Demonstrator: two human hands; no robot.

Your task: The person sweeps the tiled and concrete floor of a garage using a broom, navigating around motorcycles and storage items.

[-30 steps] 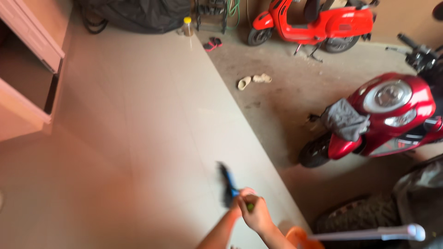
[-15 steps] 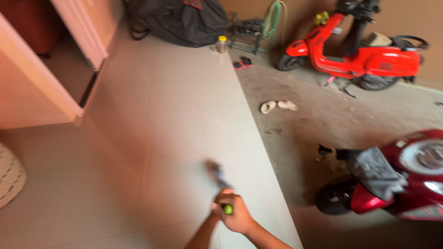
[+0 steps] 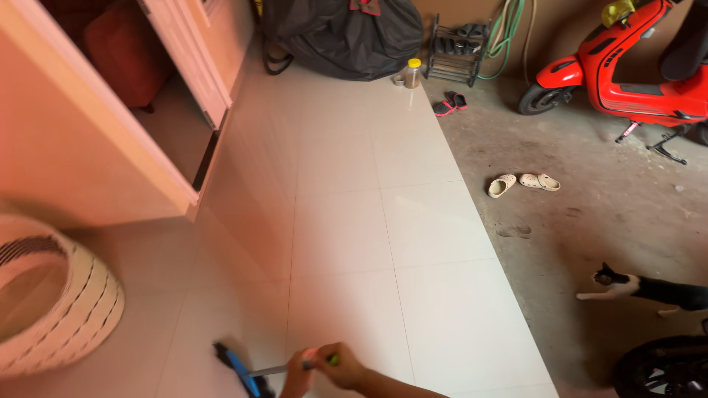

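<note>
The tiled floor (image 3: 346, 221) looks smooth and faintly glossy; the concrete ground (image 3: 590, 214) beside it is rough, matt and stained. The broom (image 3: 240, 365) has a blue plastic-looking head and a metallic shaft. The round basket (image 3: 66, 302) appears woven.

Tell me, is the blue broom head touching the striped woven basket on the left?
Apart. The head view shows the blue broom head on the tiled floor, with bare tile plainly visible between it and the striped basket.

One hand (image 3: 341, 366) shows at six o'clock, fingers (image 3: 324, 362) curled tight, forearm running off toward five o'clock; which hand is unclear.
</note>
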